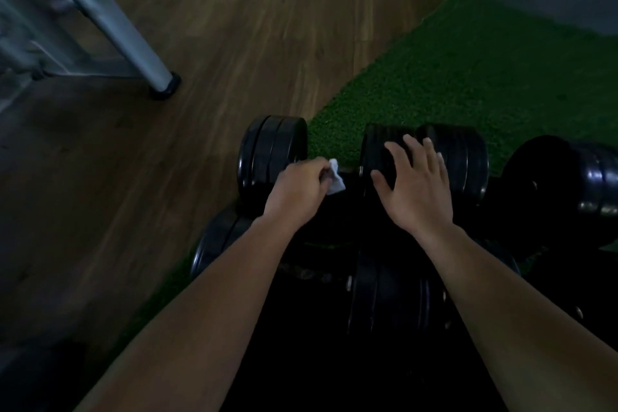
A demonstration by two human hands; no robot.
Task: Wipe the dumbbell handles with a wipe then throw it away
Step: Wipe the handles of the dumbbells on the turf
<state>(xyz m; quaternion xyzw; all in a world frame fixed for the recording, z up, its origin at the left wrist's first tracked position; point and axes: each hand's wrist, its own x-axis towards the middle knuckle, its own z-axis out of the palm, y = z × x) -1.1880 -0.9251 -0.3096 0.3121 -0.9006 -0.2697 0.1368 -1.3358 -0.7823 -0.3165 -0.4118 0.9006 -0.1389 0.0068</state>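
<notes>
Head view: the left hand (297,191) pinches a white wipe (336,179) just beside the left plates of a black dumbbell (271,157). The dumbbell's long axis runs left to right across the view, and the handle between its plates is too dark to make out. The right hand (418,191), fingers spread flat, rests on the right plates. I judge the left hand nearer the handle. The dumbbell lies at the edge of green turf (468,77), where it meets the wooden floor (234,43). Another dumbbell (388,298) lies near, and a grey frame leg (117,27) stands far left.
</notes>
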